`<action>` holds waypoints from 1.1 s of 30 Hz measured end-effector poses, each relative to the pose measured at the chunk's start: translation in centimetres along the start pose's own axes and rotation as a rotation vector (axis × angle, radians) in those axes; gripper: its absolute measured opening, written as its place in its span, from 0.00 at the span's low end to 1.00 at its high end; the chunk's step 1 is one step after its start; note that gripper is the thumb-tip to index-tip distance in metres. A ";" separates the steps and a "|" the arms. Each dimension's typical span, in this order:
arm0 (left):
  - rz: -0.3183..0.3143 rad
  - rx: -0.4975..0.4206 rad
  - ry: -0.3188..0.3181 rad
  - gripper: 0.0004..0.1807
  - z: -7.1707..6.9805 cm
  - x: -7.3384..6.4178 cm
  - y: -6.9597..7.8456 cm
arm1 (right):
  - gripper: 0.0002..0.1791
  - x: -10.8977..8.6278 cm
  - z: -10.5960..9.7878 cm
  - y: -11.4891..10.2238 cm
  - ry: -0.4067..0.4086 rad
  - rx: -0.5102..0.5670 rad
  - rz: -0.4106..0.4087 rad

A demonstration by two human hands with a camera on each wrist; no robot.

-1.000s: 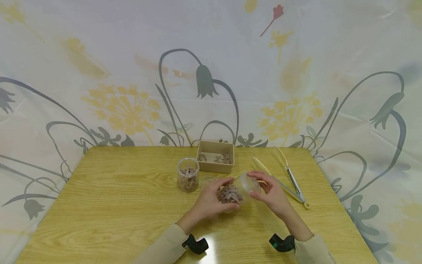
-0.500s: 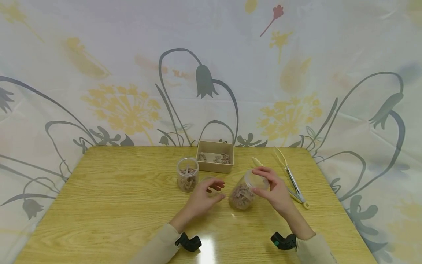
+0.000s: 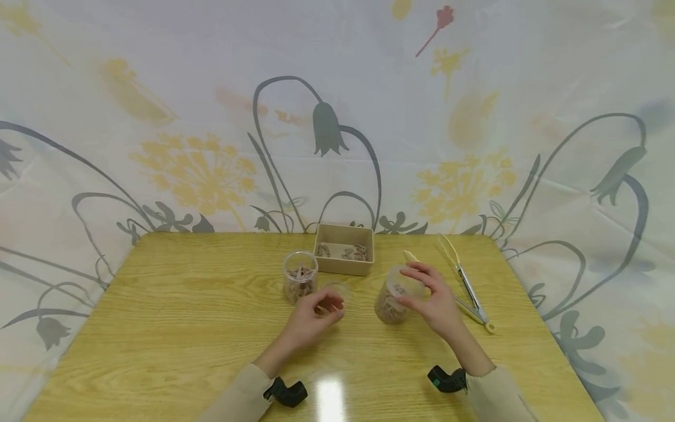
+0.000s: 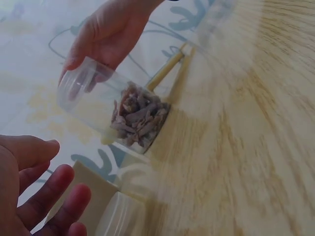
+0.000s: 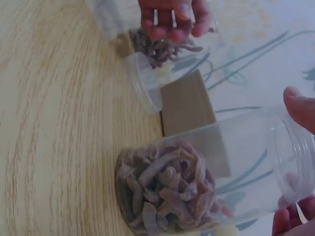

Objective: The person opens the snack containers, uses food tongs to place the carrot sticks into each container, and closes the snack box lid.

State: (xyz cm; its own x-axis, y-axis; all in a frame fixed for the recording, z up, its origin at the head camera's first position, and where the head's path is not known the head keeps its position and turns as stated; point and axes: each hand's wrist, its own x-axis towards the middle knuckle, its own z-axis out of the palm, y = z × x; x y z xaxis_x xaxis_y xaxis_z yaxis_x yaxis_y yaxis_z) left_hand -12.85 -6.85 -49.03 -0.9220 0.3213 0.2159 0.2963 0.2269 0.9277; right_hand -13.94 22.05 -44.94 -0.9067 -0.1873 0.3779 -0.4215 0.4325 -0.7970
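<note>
My right hand (image 3: pixel 435 296) grips a clear plastic jar (image 3: pixel 391 306) around its top, thumb on the near side and fingers on the far side. Brownish strips (image 5: pixel 170 189) fill the lower part of this jar, and its base is at the tabletop. My left hand (image 3: pixel 313 316) holds nothing, its fingers loosely bent. It hovers close to a round clear lid (image 3: pixel 340 291) on the table. Just beyond that hand stands a second clear jar (image 3: pixel 300 280), uncovered, with similar strips inside.
A beige rectangular box (image 3: pixel 344 266) with a few strips in it stands at the back, near the patterned backdrop (image 3: pixel 211 117). Metal tongs with pale yellow tips (image 3: pixel 471 296) lie spread on the wooden table (image 3: pixel 200 305), right of the held jar.
My left hand has let go of the jar and moved left toward the lid. My right hand has kept its grip while the tilted jar has come more upright and shifted right.
</note>
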 end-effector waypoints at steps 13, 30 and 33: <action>-0.096 0.064 -0.001 0.10 -2.5 -2.2 -0.7 | 0.30 0.2 0.3 -1.5 0.048 0.005 -0.013; -0.215 0.108 0.202 0.09 -7.9 -4.7 -1.5 | 0.26 0.1 1.3 -5.3 0.252 0.213 -0.257; -0.180 0.122 0.239 0.14 -8.7 -4.6 -1.7 | 0.29 -0.1 2.2 -5.1 0.214 0.258 -0.287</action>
State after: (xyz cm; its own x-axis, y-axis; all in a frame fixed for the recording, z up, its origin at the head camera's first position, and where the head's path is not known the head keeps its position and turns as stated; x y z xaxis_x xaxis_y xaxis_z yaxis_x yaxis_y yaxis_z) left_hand -11.30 -16.66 -48.98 -0.9905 0.0445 0.1299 0.1371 0.3739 0.9173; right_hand -11.69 17.89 -41.95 -0.7402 -0.0693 0.6689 -0.6706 0.1504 -0.7265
